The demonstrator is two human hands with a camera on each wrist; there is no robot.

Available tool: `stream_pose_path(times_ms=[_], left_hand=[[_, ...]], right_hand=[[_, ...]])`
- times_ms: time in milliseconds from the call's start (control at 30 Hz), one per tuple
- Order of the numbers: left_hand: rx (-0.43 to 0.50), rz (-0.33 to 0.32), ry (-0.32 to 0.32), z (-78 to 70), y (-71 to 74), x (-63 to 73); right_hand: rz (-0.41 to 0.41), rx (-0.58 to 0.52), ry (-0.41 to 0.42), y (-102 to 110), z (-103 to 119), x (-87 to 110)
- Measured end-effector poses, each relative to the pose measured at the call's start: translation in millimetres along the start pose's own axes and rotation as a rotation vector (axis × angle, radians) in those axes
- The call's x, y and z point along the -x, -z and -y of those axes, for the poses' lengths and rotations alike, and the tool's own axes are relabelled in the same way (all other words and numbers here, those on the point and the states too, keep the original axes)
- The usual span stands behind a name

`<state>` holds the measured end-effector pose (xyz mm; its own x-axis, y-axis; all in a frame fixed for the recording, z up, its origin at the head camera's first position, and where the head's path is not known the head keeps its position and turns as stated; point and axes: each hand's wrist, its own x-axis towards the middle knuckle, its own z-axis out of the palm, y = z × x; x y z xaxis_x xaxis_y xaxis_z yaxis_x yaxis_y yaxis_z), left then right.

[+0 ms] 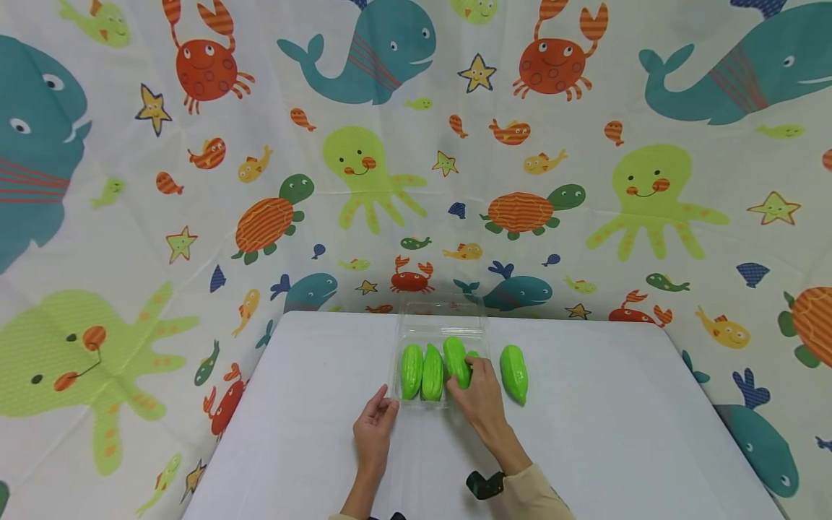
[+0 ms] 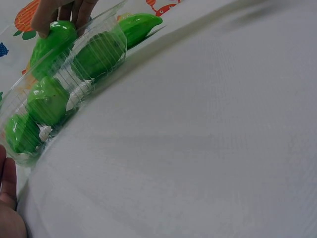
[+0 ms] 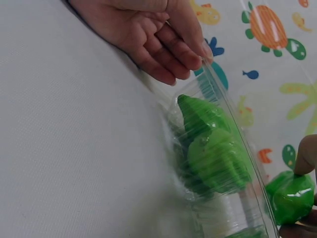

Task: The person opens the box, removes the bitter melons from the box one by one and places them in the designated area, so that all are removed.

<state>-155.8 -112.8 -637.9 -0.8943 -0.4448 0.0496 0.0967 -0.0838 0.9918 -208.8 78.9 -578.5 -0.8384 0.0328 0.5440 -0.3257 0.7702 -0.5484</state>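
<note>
A clear plastic box (image 1: pixel 394 372) with its lid raised at the back stands on the table. Two green bitter melons, one at the far left (image 1: pixel 412 371) and one beside it (image 1: pixel 432 373), lie in it side by side. My right hand (image 1: pixel 481 397) grips another bitter melon (image 1: pixel 456 360) from above, tilted over the box; it shows in the left wrist view too. Partly hidden behind the right fingers, one more bitter melon (image 1: pixel 474 354) lies in the box. At the front left corner, my left hand (image 1: pixel 375 432) pinches the box's rim between thumb and fingers.
Right of the box, a separate bitter melon (image 1: pixel 514 374) lies on the white table (image 1: pixel 604 419). A patterned curtain with sea animals (image 1: pixel 383 180) hangs behind the table's back edge and along its sides. The clear lid (image 1: pixel 442 309) leans up towards it.
</note>
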Motion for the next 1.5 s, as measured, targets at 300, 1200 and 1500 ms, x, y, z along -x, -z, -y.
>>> stream_pose_path(times_ms=[300,1200,1500], left_hand=[[-0.004,-0.004,-0.005,-0.2,-0.1,0.6],[-0.013,0.023,-0.008,0.4,1.7,0.6],[-0.048,0.017,-0.031,1.0,1.8,0.1]], right_hand=[[0.000,-0.012,0.007,3.6,0.6,-0.8],[-0.008,-0.037,-0.048,15.6,-7.8,-1.5],[-0.045,-0.033,-0.039,21.8,-11.2,-4.0]])
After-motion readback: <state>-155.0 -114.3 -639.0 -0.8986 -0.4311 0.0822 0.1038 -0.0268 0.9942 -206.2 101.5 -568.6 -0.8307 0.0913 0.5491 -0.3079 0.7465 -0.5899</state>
